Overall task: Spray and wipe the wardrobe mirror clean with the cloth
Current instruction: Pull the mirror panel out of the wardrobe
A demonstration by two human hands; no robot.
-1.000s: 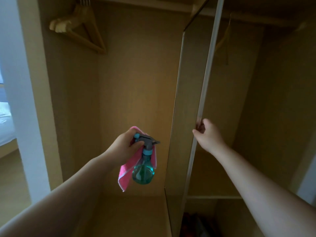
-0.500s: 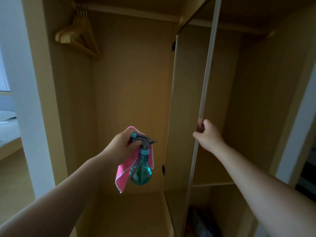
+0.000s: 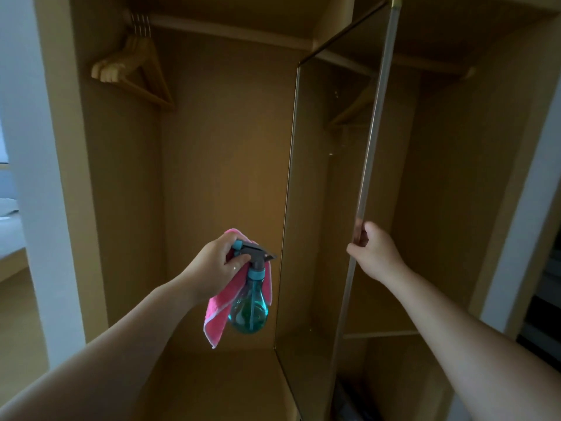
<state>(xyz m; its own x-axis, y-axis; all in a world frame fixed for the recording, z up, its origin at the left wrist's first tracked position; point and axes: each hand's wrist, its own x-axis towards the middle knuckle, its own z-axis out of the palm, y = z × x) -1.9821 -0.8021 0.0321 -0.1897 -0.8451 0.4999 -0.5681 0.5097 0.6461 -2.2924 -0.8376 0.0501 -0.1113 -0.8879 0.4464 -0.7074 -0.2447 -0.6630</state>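
The tall wardrobe mirror stands swung out edge-on in the middle of the open wardrobe, its glass facing left and reflecting the wooden interior. My right hand grips the mirror's outer metal edge at about mid height. My left hand holds a teal spray bottle by its grey trigger head, nozzle pointing right toward the glass, together with a pink cloth that hangs down behind the bottle. Bottle and mirror are a short gap apart.
Wooden hangers hang from the rail at the upper left. The wardrobe's left side panel and white wall are close on the left. A low shelf sits in the right compartment, with dark items below it.
The mirror has swung further out, showing more glass. The view has tilted up and shifted. Both hands keep their holds, the bottle staying near the glass.
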